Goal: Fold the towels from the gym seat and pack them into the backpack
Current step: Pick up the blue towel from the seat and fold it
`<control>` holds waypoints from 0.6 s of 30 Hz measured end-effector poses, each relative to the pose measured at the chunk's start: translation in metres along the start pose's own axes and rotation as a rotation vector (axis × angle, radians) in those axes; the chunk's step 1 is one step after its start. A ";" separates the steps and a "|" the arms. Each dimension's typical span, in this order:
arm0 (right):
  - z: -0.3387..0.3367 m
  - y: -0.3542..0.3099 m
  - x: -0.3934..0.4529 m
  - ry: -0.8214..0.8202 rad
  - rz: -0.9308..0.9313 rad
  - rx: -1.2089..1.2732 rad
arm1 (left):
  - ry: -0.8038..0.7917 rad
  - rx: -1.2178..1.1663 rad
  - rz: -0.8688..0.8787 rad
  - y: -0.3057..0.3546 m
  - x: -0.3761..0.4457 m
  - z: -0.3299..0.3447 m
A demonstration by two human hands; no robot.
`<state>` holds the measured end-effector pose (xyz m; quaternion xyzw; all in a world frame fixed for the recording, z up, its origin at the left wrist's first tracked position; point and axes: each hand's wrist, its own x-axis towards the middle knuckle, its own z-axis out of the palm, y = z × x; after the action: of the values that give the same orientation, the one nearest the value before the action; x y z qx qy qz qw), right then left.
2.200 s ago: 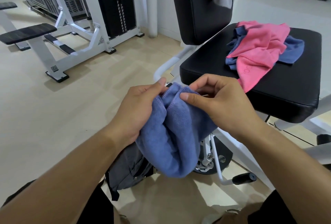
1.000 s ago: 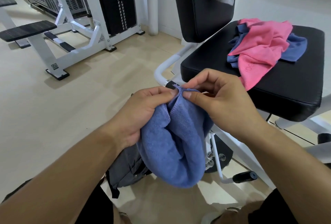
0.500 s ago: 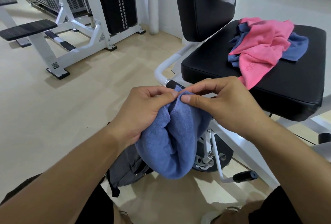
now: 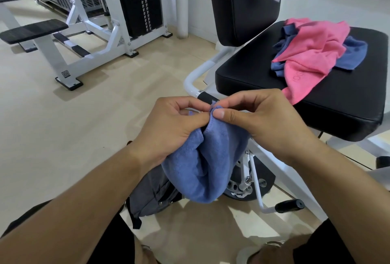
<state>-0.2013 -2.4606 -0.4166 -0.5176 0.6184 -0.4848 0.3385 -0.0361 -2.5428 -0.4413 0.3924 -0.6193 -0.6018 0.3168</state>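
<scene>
A blue towel (image 4: pixel 204 166) hangs doubled in front of me, its top edges pinched together between both hands. My left hand (image 4: pixel 168 128) grips the left edge and my right hand (image 4: pixel 261 120) pinches the corners with thumb and forefinger. Below the towel a grey backpack (image 4: pixel 149 194) lies on the floor, partly hidden by the towel and my left forearm. On the black gym seat (image 4: pixel 329 112) to the right lie a crumpled pink towel (image 4: pixel 312 53) and a darker blue towel (image 4: pixel 352 55) under it.
The seat's black backrest (image 4: pixel 242 4) rises behind it. White frame tubes and a black-tipped lever (image 4: pixel 289 205) stand under the seat. A white weight machine with a black stack (image 4: pixel 139 2) and a padded bench (image 4: pixel 31 31) stand at the far left on the beige floor.
My hands have drawn the towel's top edges closer together, and the fingertips now meet at the corners. The towel still hangs in the same place above the backpack.
</scene>
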 end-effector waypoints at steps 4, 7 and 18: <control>0.002 0.000 0.000 0.042 -0.024 0.015 | -0.060 -0.009 0.031 0.001 0.000 -0.003; 0.002 -0.001 0.000 0.077 -0.043 0.092 | -0.104 -0.171 -0.043 0.001 0.002 -0.002; 0.003 -0.008 -0.003 0.058 -0.093 0.098 | -0.422 -0.346 -0.421 0.005 0.002 -0.010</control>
<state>-0.1951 -2.4584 -0.4105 -0.5142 0.5788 -0.5446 0.3226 -0.0294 -2.5496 -0.4358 0.3190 -0.4652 -0.8181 0.1125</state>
